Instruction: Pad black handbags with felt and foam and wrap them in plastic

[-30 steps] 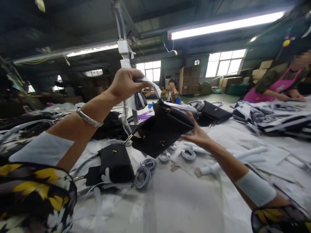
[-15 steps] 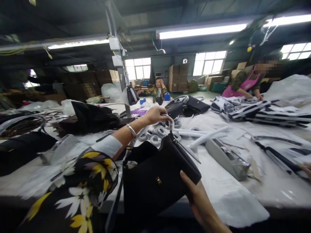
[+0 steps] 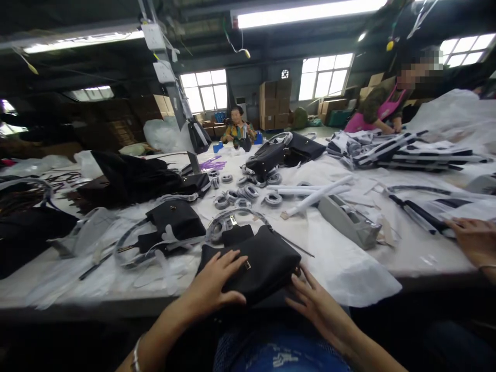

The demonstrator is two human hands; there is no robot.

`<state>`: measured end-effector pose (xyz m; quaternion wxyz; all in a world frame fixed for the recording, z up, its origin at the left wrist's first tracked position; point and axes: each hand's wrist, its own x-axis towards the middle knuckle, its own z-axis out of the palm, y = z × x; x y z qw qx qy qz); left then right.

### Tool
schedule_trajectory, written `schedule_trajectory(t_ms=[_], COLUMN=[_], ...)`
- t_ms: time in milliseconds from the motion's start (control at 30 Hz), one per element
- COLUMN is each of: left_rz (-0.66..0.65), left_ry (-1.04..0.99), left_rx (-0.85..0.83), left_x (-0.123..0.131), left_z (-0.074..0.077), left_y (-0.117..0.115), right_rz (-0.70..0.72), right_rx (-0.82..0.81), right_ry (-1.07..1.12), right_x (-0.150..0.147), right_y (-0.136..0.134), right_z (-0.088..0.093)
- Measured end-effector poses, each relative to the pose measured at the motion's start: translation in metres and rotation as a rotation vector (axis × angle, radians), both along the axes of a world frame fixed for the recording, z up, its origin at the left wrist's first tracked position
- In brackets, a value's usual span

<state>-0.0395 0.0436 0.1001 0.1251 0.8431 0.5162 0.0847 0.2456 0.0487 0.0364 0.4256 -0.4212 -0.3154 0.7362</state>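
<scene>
While a bare left hand (image 3: pixel 212 283) spreads over it, a smooth black handbag (image 3: pixel 271 252) lies at the front edge of the white table (image 3: pixel 420 262)

Fingers apart, that hand rests beside a small gold-coloured metal clasp (image 3: pixel 247 265). The bare right hand (image 3: pixel 316 304) is at the bag's right end; whether it grips there, I cannot tell.

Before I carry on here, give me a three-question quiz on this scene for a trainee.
1. Which hand is spread on top of the nearest black handbag: A) left, B) right, C) neither?
2. True or false: the grey tape dispenser stands left of that bag.
3. Fill in: the apron in the right background is ____ in colour.

Key: 1. A, the left hand. 2. False; the grey tape dispenser is to its right. 3. Pink.
</scene>
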Motion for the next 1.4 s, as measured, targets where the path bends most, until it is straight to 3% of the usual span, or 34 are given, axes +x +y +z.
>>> schedule_trajectory(t_ms=[67,133,233,300,400,467,600,700,800,933,1067,1167,1233,1400], left_rz=[0.056,0.104,0.104,0.048,-0.074,-0.139,-0.1,-0.109,-0.117,-0.097,-0.038,0.025,0.036,0.026], left_ry=[0.071,0.134,0.196,0.2,0.177,0.168,0.151,0.165,0.223,0.28,0.196,0.105,0.068,0.128], left_rx=[0.057,0.154,0.222,0.207,0.196,0.218,0.274,0.267,0.278,0.33,0.378,0.363,0.294,0.15], left_x=[-0.004,-0.003,-0.001,-0.003,-0.012,-0.017,-0.017,-0.008,-0.001,-0.002,-0.006,-0.004,0.0,0.015], left_z=[-0.022,-0.039,-0.058,-0.065,-0.062,-0.053,-0.032,-0.024,-0.023,-0.041,-0.077,-0.087,-0.075,-0.028], left_y=[-0.022,-0.036,-0.043,-0.037,-0.012,0.012,0.048,0.047,0.036,0.035,0.038,0.035,0.034,0.045], right_rz=[0.035,0.005,-0.075,0.005,0.293,0.37,0.288,0.359,0.523,0.737,0.759,0.772,0.799,0.78], right_rx=[0.179,0.548,1.148,1.406,1.6,1.609,1.471,1.478,1.625,1.686,1.569,1.511,1.486,1.475], right_ry=[-0.295,-0.707,-1.192,-1.32,-1.354,-1.362,-1.451,-1.443,-1.273,-1.135,-1.144,-1.144,-1.148,-1.134], right_x=[0.015,0.027,0.033,0.03,0.021,0.017,0.011,0.007,0.001,-0.007,-0.007,-0.004,-0.004,-0.018], right_y=[-0.007,-0.008,0.004,0.021,0.051,0.069,0.093,0.103,0.116,0.138,0.145,0.14,0.137,0.136], right_z=[-0.011,-0.017,-0.011,-0.001,0.007,0.008,0.015,0.033,0.044,0.022,-0.018,-0.025,-0.013,0.029])
